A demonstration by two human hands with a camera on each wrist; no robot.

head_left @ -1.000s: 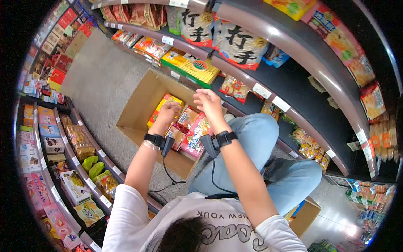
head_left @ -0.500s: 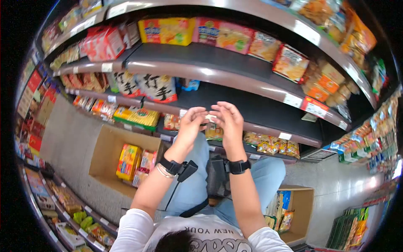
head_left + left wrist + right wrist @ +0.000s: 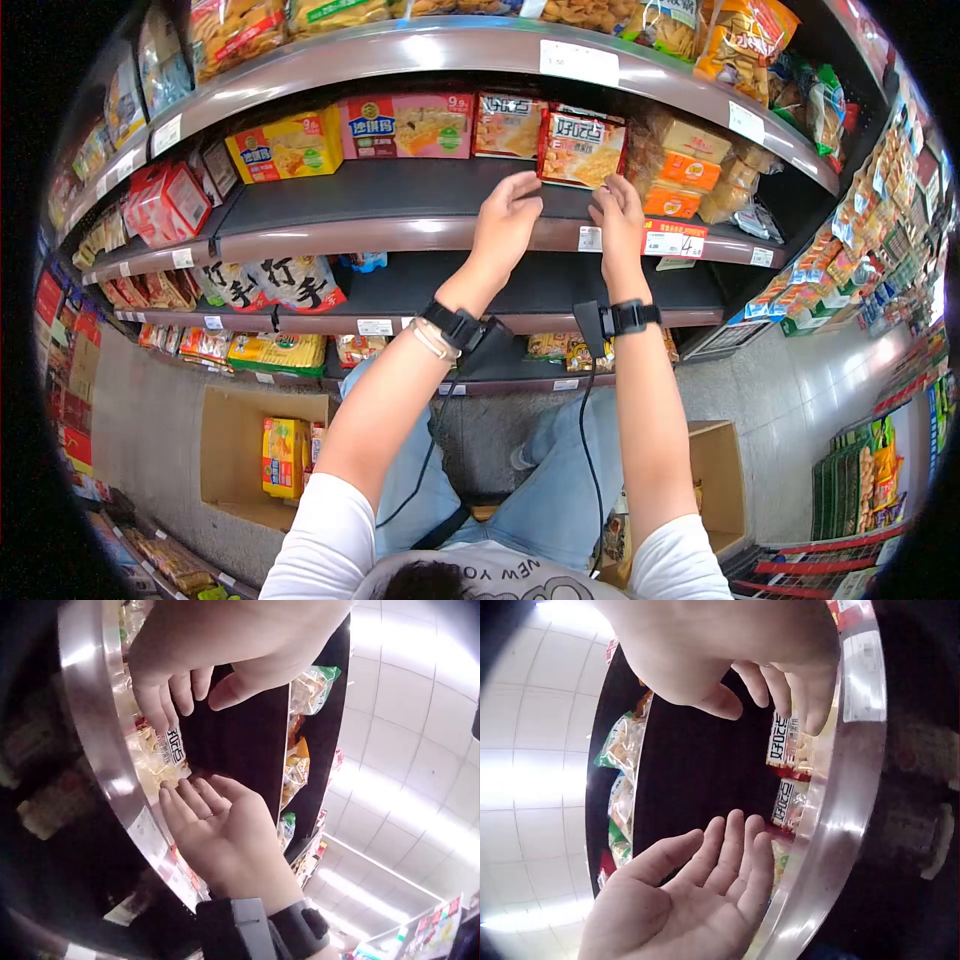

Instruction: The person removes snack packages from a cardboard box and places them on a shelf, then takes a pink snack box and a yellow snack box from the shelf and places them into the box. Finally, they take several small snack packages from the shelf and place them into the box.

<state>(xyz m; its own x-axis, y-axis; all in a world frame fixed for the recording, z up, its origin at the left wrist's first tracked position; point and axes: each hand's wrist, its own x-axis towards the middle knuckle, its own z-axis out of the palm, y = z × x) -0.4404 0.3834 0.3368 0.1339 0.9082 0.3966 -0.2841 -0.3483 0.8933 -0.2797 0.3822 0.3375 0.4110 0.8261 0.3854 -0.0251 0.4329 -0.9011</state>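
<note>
My left hand (image 3: 508, 222) reaches up to the front edge of a shelf with its fingers loosely bent and nothing in them. To its right, my right hand (image 3: 618, 222) is raised in the same way, palm turned inward, also holding nothing. Just beyond and between the fingertips stands a red and white snack packet (image 3: 583, 148), nearest to the right hand. A similar packet (image 3: 510, 125) leans beside it on the left. In the right wrist view both hands show, and the packet (image 3: 780, 746) lies past the fingers.
Left along this shelf (image 3: 380, 205) stand a pink box (image 3: 408, 127) and a yellow box (image 3: 285, 146). Orange-labelled packs (image 3: 688, 172) sit on the right. A price rail (image 3: 400, 236) runs along the front. On the floor are cardboard boxes left (image 3: 225, 450) and right (image 3: 720, 470).
Both hands have risen from over the floor carton on the left, past the lower shelf, to the shelf with the red and white packets. The head view has swung right and up.
</note>
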